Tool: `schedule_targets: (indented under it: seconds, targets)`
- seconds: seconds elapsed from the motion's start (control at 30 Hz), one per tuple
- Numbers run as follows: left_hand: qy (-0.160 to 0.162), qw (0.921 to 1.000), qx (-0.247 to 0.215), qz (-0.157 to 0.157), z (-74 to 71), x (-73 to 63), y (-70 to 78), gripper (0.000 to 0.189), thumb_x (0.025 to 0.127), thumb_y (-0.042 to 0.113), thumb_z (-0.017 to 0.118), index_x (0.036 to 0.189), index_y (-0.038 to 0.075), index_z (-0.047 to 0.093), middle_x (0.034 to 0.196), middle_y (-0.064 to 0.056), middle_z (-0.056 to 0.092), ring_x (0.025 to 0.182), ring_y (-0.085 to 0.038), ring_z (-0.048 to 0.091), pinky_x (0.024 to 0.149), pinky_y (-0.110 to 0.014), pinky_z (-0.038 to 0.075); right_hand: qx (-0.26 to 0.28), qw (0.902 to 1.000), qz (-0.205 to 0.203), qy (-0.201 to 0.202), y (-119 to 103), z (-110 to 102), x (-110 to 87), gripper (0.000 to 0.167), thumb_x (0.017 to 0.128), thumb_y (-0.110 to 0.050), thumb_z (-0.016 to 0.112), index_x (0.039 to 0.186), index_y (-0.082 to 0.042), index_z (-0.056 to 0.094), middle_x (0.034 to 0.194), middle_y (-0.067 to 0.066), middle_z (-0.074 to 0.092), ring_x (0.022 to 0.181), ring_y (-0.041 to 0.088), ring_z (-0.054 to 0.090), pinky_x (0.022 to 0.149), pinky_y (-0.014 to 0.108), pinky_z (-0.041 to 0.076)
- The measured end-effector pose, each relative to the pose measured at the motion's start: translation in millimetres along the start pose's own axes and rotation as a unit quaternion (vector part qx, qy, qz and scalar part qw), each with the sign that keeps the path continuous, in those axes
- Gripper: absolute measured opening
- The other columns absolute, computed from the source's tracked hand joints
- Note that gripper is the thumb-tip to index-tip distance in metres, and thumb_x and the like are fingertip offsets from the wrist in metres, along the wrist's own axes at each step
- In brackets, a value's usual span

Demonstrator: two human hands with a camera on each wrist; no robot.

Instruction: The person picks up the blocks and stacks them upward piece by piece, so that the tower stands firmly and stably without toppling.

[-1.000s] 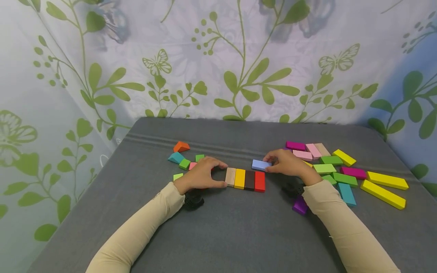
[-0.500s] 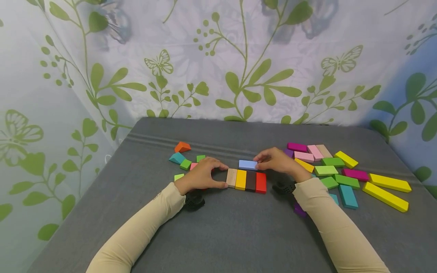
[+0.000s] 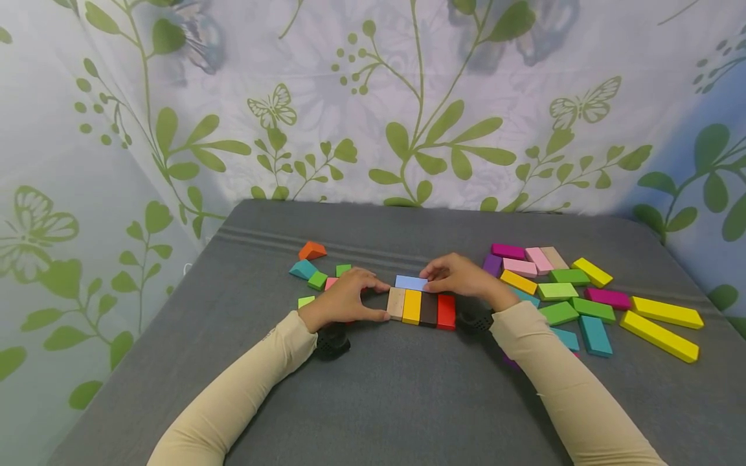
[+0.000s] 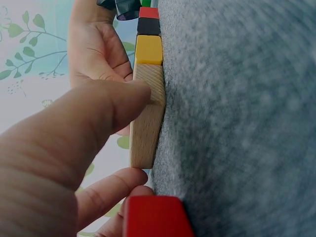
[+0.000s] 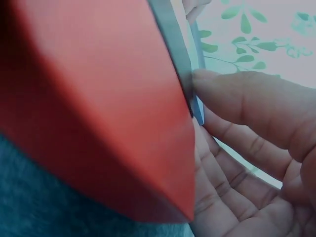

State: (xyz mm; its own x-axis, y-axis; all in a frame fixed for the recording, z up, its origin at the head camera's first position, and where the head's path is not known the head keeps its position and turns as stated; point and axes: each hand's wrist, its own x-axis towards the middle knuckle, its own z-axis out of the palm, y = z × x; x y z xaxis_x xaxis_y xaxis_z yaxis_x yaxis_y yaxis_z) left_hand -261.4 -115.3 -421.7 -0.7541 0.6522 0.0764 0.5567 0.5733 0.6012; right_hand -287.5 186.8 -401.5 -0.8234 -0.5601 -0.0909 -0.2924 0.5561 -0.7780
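Note:
A plain wooden block (image 3: 395,303), a yellow block (image 3: 412,307), a dark brown block (image 3: 429,309) and a red block (image 3: 446,312) lie side by side in a row on the grey table. My left hand (image 3: 346,294) steadies the wooden block at the row's left end, thumb and fingertip at its opposite short ends in the left wrist view. Behind the row, a light blue block (image 3: 410,283) lies crosswise along its far edge. My right hand (image 3: 460,278) pinches this blue block at its right end, the thumb (image 5: 222,94) on the near side.
Left of the row are an orange wedge (image 3: 312,250), a teal wedge (image 3: 304,269) and small green blocks (image 3: 317,280), partly behind my left hand. Many coloured blocks lie at right, including a long yellow block (image 3: 658,335). A patterned curtain (image 3: 350,97) hangs behind the table (image 3: 373,401).
My right hand has slid the light blue block leftward along the back of the row, from behind the dark and red blocks toward the wooden end. My left hand has stayed in place.

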Motion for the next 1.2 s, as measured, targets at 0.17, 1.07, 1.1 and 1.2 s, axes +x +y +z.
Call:
schedule_targets:
  seconds: [0.17, 1.07, 1.1, 1.2]
  targets:
    - [-0.004, 1.0, -0.001, 0.001, -0.9, 0.4, 0.2, 0.058, 0.09, 0.032, 0.09, 0.139, 0.005, 0.074, 0.136, -0.012, 0.072, 0.141, -0.038, 0.053, 0.12, -0.055, 0.039, -0.003, 0.9999, 0.007, -0.007, -1, 2, 2.5, 0.027, 0.101, -0.008, 0.076, 0.123, 0.008, 0.075, 0.115, 0.018, 0.077, 0.108, 0.034, 0.072, 0.097, 0.047, 0.059]
    - [-0.013, 0.9995, 0.027, 0.009, 1.9, 1.3, 1.8, 0.084, 0.092, 0.038, 0.086, 0.16, 0.004, 0.05, 0.154, -0.014, 0.059, 0.145, -0.035, 0.05, 0.122, -0.059, 0.032, -0.259, 0.9571, 0.02, 0.129, 22, -49, -46.5, 0.048, 0.081, 0.024, 0.053, 0.118, 0.006, 0.078, 0.123, 0.035, 0.067, 0.121, 0.057, 0.058, 0.101, 0.068, 0.046]
    - [-0.019, 0.9991, 0.036, 0.013, 2.2, 1.4, 2.0, 0.086, 0.094, 0.039, 0.084, 0.163, 0.005, 0.046, 0.16, -0.014, 0.054, 0.148, -0.036, 0.047, 0.123, -0.061, 0.029, -0.268, 0.9548, 0.027, 0.127, 23, -50, -47.6, 0.047, 0.081, 0.024, 0.055, 0.118, 0.006, 0.078, 0.123, 0.035, 0.066, 0.12, 0.057, 0.058, 0.102, 0.069, 0.045]
    - [-0.039, 0.9976, 0.054, 0.018, 2.9, 1.5, 2.8, 0.086, 0.099, 0.041, 0.077, 0.169, 0.009, 0.038, 0.171, -0.012, 0.041, 0.155, -0.039, 0.038, 0.124, -0.067, 0.022, -0.281, 0.9516, 0.037, 0.119, 26, -51, -48.2, 0.045, 0.081, 0.022, 0.059, 0.118, 0.006, 0.078, 0.12, 0.035, 0.066, 0.116, 0.056, 0.059, 0.099, 0.068, 0.046]
